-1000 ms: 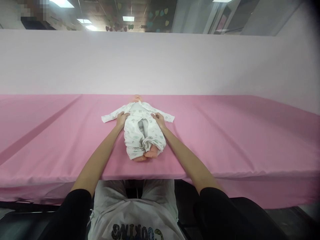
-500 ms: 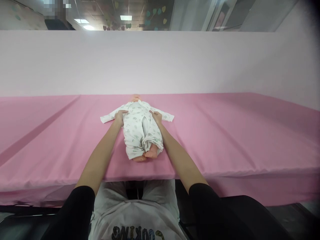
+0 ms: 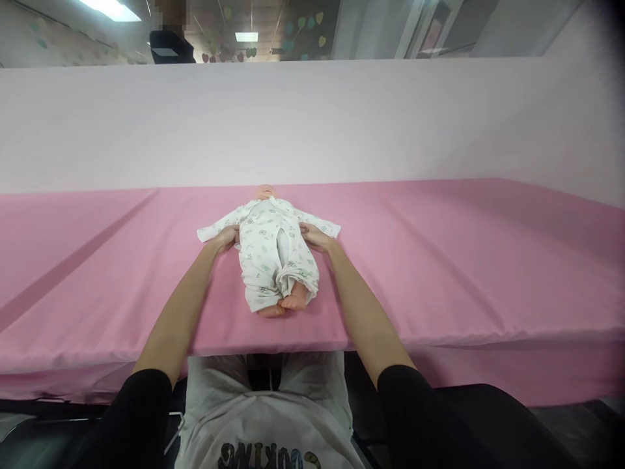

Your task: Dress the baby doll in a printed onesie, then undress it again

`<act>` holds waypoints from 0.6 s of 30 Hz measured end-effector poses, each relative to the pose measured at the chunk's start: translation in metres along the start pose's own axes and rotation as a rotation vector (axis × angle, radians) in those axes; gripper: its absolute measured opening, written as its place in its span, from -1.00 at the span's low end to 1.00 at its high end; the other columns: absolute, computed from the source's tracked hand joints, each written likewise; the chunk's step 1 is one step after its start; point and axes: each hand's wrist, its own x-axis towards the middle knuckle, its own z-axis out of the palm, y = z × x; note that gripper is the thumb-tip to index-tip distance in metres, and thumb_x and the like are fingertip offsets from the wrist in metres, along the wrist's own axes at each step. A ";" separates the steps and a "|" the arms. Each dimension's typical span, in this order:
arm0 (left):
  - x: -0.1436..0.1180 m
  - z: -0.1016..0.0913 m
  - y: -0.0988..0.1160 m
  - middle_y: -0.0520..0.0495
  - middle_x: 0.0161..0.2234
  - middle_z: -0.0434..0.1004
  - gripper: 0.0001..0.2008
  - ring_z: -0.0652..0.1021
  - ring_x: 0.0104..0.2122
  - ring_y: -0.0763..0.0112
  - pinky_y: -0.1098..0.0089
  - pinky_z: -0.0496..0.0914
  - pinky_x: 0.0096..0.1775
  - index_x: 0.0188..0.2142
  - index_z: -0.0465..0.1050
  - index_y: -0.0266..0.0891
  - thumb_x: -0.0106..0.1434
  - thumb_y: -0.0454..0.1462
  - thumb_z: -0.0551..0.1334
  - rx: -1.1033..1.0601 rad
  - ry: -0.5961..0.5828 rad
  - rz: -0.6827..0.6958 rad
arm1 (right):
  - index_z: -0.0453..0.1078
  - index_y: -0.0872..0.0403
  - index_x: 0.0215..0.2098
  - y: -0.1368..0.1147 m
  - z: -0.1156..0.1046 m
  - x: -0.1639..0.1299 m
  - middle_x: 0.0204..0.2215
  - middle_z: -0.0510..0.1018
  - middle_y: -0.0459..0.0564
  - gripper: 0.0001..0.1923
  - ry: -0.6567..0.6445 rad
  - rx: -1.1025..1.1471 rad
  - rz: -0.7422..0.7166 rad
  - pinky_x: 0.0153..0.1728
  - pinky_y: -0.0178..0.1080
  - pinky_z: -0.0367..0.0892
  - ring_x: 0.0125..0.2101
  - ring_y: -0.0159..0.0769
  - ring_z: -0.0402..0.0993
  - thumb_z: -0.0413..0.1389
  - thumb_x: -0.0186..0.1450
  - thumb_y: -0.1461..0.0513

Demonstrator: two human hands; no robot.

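Note:
A baby doll (image 3: 266, 244) lies on its back, its head at the far side and its bare feet toward me. It wears white patterned clothes with long sleeves spread out to both sides; an oval gap shows between the trouser legs. At the doll's left-hand side in the picture, my left hand (image 3: 227, 238) rests with fingers stretched against the waist, just below the sleeve. On the opposite side my right hand (image 3: 316, 238) is open, its fingertips by the doll's waist and under the other sleeve. Some fingers of both hands are partly hidden.
The doll lies on a pink cloth-covered table (image 3: 439, 260) with soft creases. Behind it stands a white panel (image 3: 293, 124). A person in dark clothing (image 3: 170, 47) is beyond the panel. Dark chair parts flank my legs below the table's front edge.
Both my hands have slid off the front of the doll's waist, outward and slightly toward me, to its sides. The doll has hardly moved. The person behind the panel appears farther right.

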 end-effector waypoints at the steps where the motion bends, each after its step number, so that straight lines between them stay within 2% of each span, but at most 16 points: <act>1: -0.003 -0.002 0.001 0.02 -0.60 0.39 -0.76 0.46 -0.50 0.37 0.37 0.36 -0.41 -0.43 0.40 -0.28 -0.16 -0.51 0.19 0.038 -0.043 -0.008 | 0.41 0.10 -0.26 0.000 -0.001 -0.001 -0.39 0.55 -0.08 -0.64 -0.030 -0.002 0.001 -0.13 -0.18 0.39 -0.29 -0.30 0.46 0.22 -0.05 0.41; 6: -0.014 -0.008 0.008 -0.06 -0.38 0.56 -0.50 0.54 -0.27 0.29 0.33 0.38 -0.19 -0.16 0.45 -0.28 -0.17 -0.52 0.29 0.282 -0.353 -0.021 | 0.43 0.10 -0.19 -0.002 -0.003 -0.002 -0.23 0.58 0.01 -0.57 -0.151 -0.018 0.027 0.00 -0.12 0.34 -0.15 -0.25 0.46 0.27 -0.05 0.41; 10: -0.015 -0.011 0.008 -0.17 -0.22 0.59 -0.47 0.55 -0.17 0.21 0.26 0.39 -0.12 -0.10 0.44 -0.29 -0.14 -0.48 0.33 0.301 -0.372 0.012 | 0.43 0.09 -0.13 -0.001 -0.005 -0.004 -0.19 0.58 0.03 -0.52 -0.173 0.017 0.041 0.01 -0.11 0.36 -0.11 -0.21 0.47 0.30 -0.04 0.39; 18: -0.018 -0.016 0.002 -0.16 -0.31 0.60 -0.54 0.56 -0.22 0.22 0.23 0.38 -0.10 -0.17 0.46 -0.33 -0.14 -0.44 0.38 0.255 -0.340 0.033 | 0.38 0.05 -0.04 0.004 -0.002 -0.006 -0.17 0.58 0.03 -0.46 -0.133 0.092 0.010 -0.04 -0.11 0.41 -0.14 -0.19 0.51 0.28 -0.01 0.36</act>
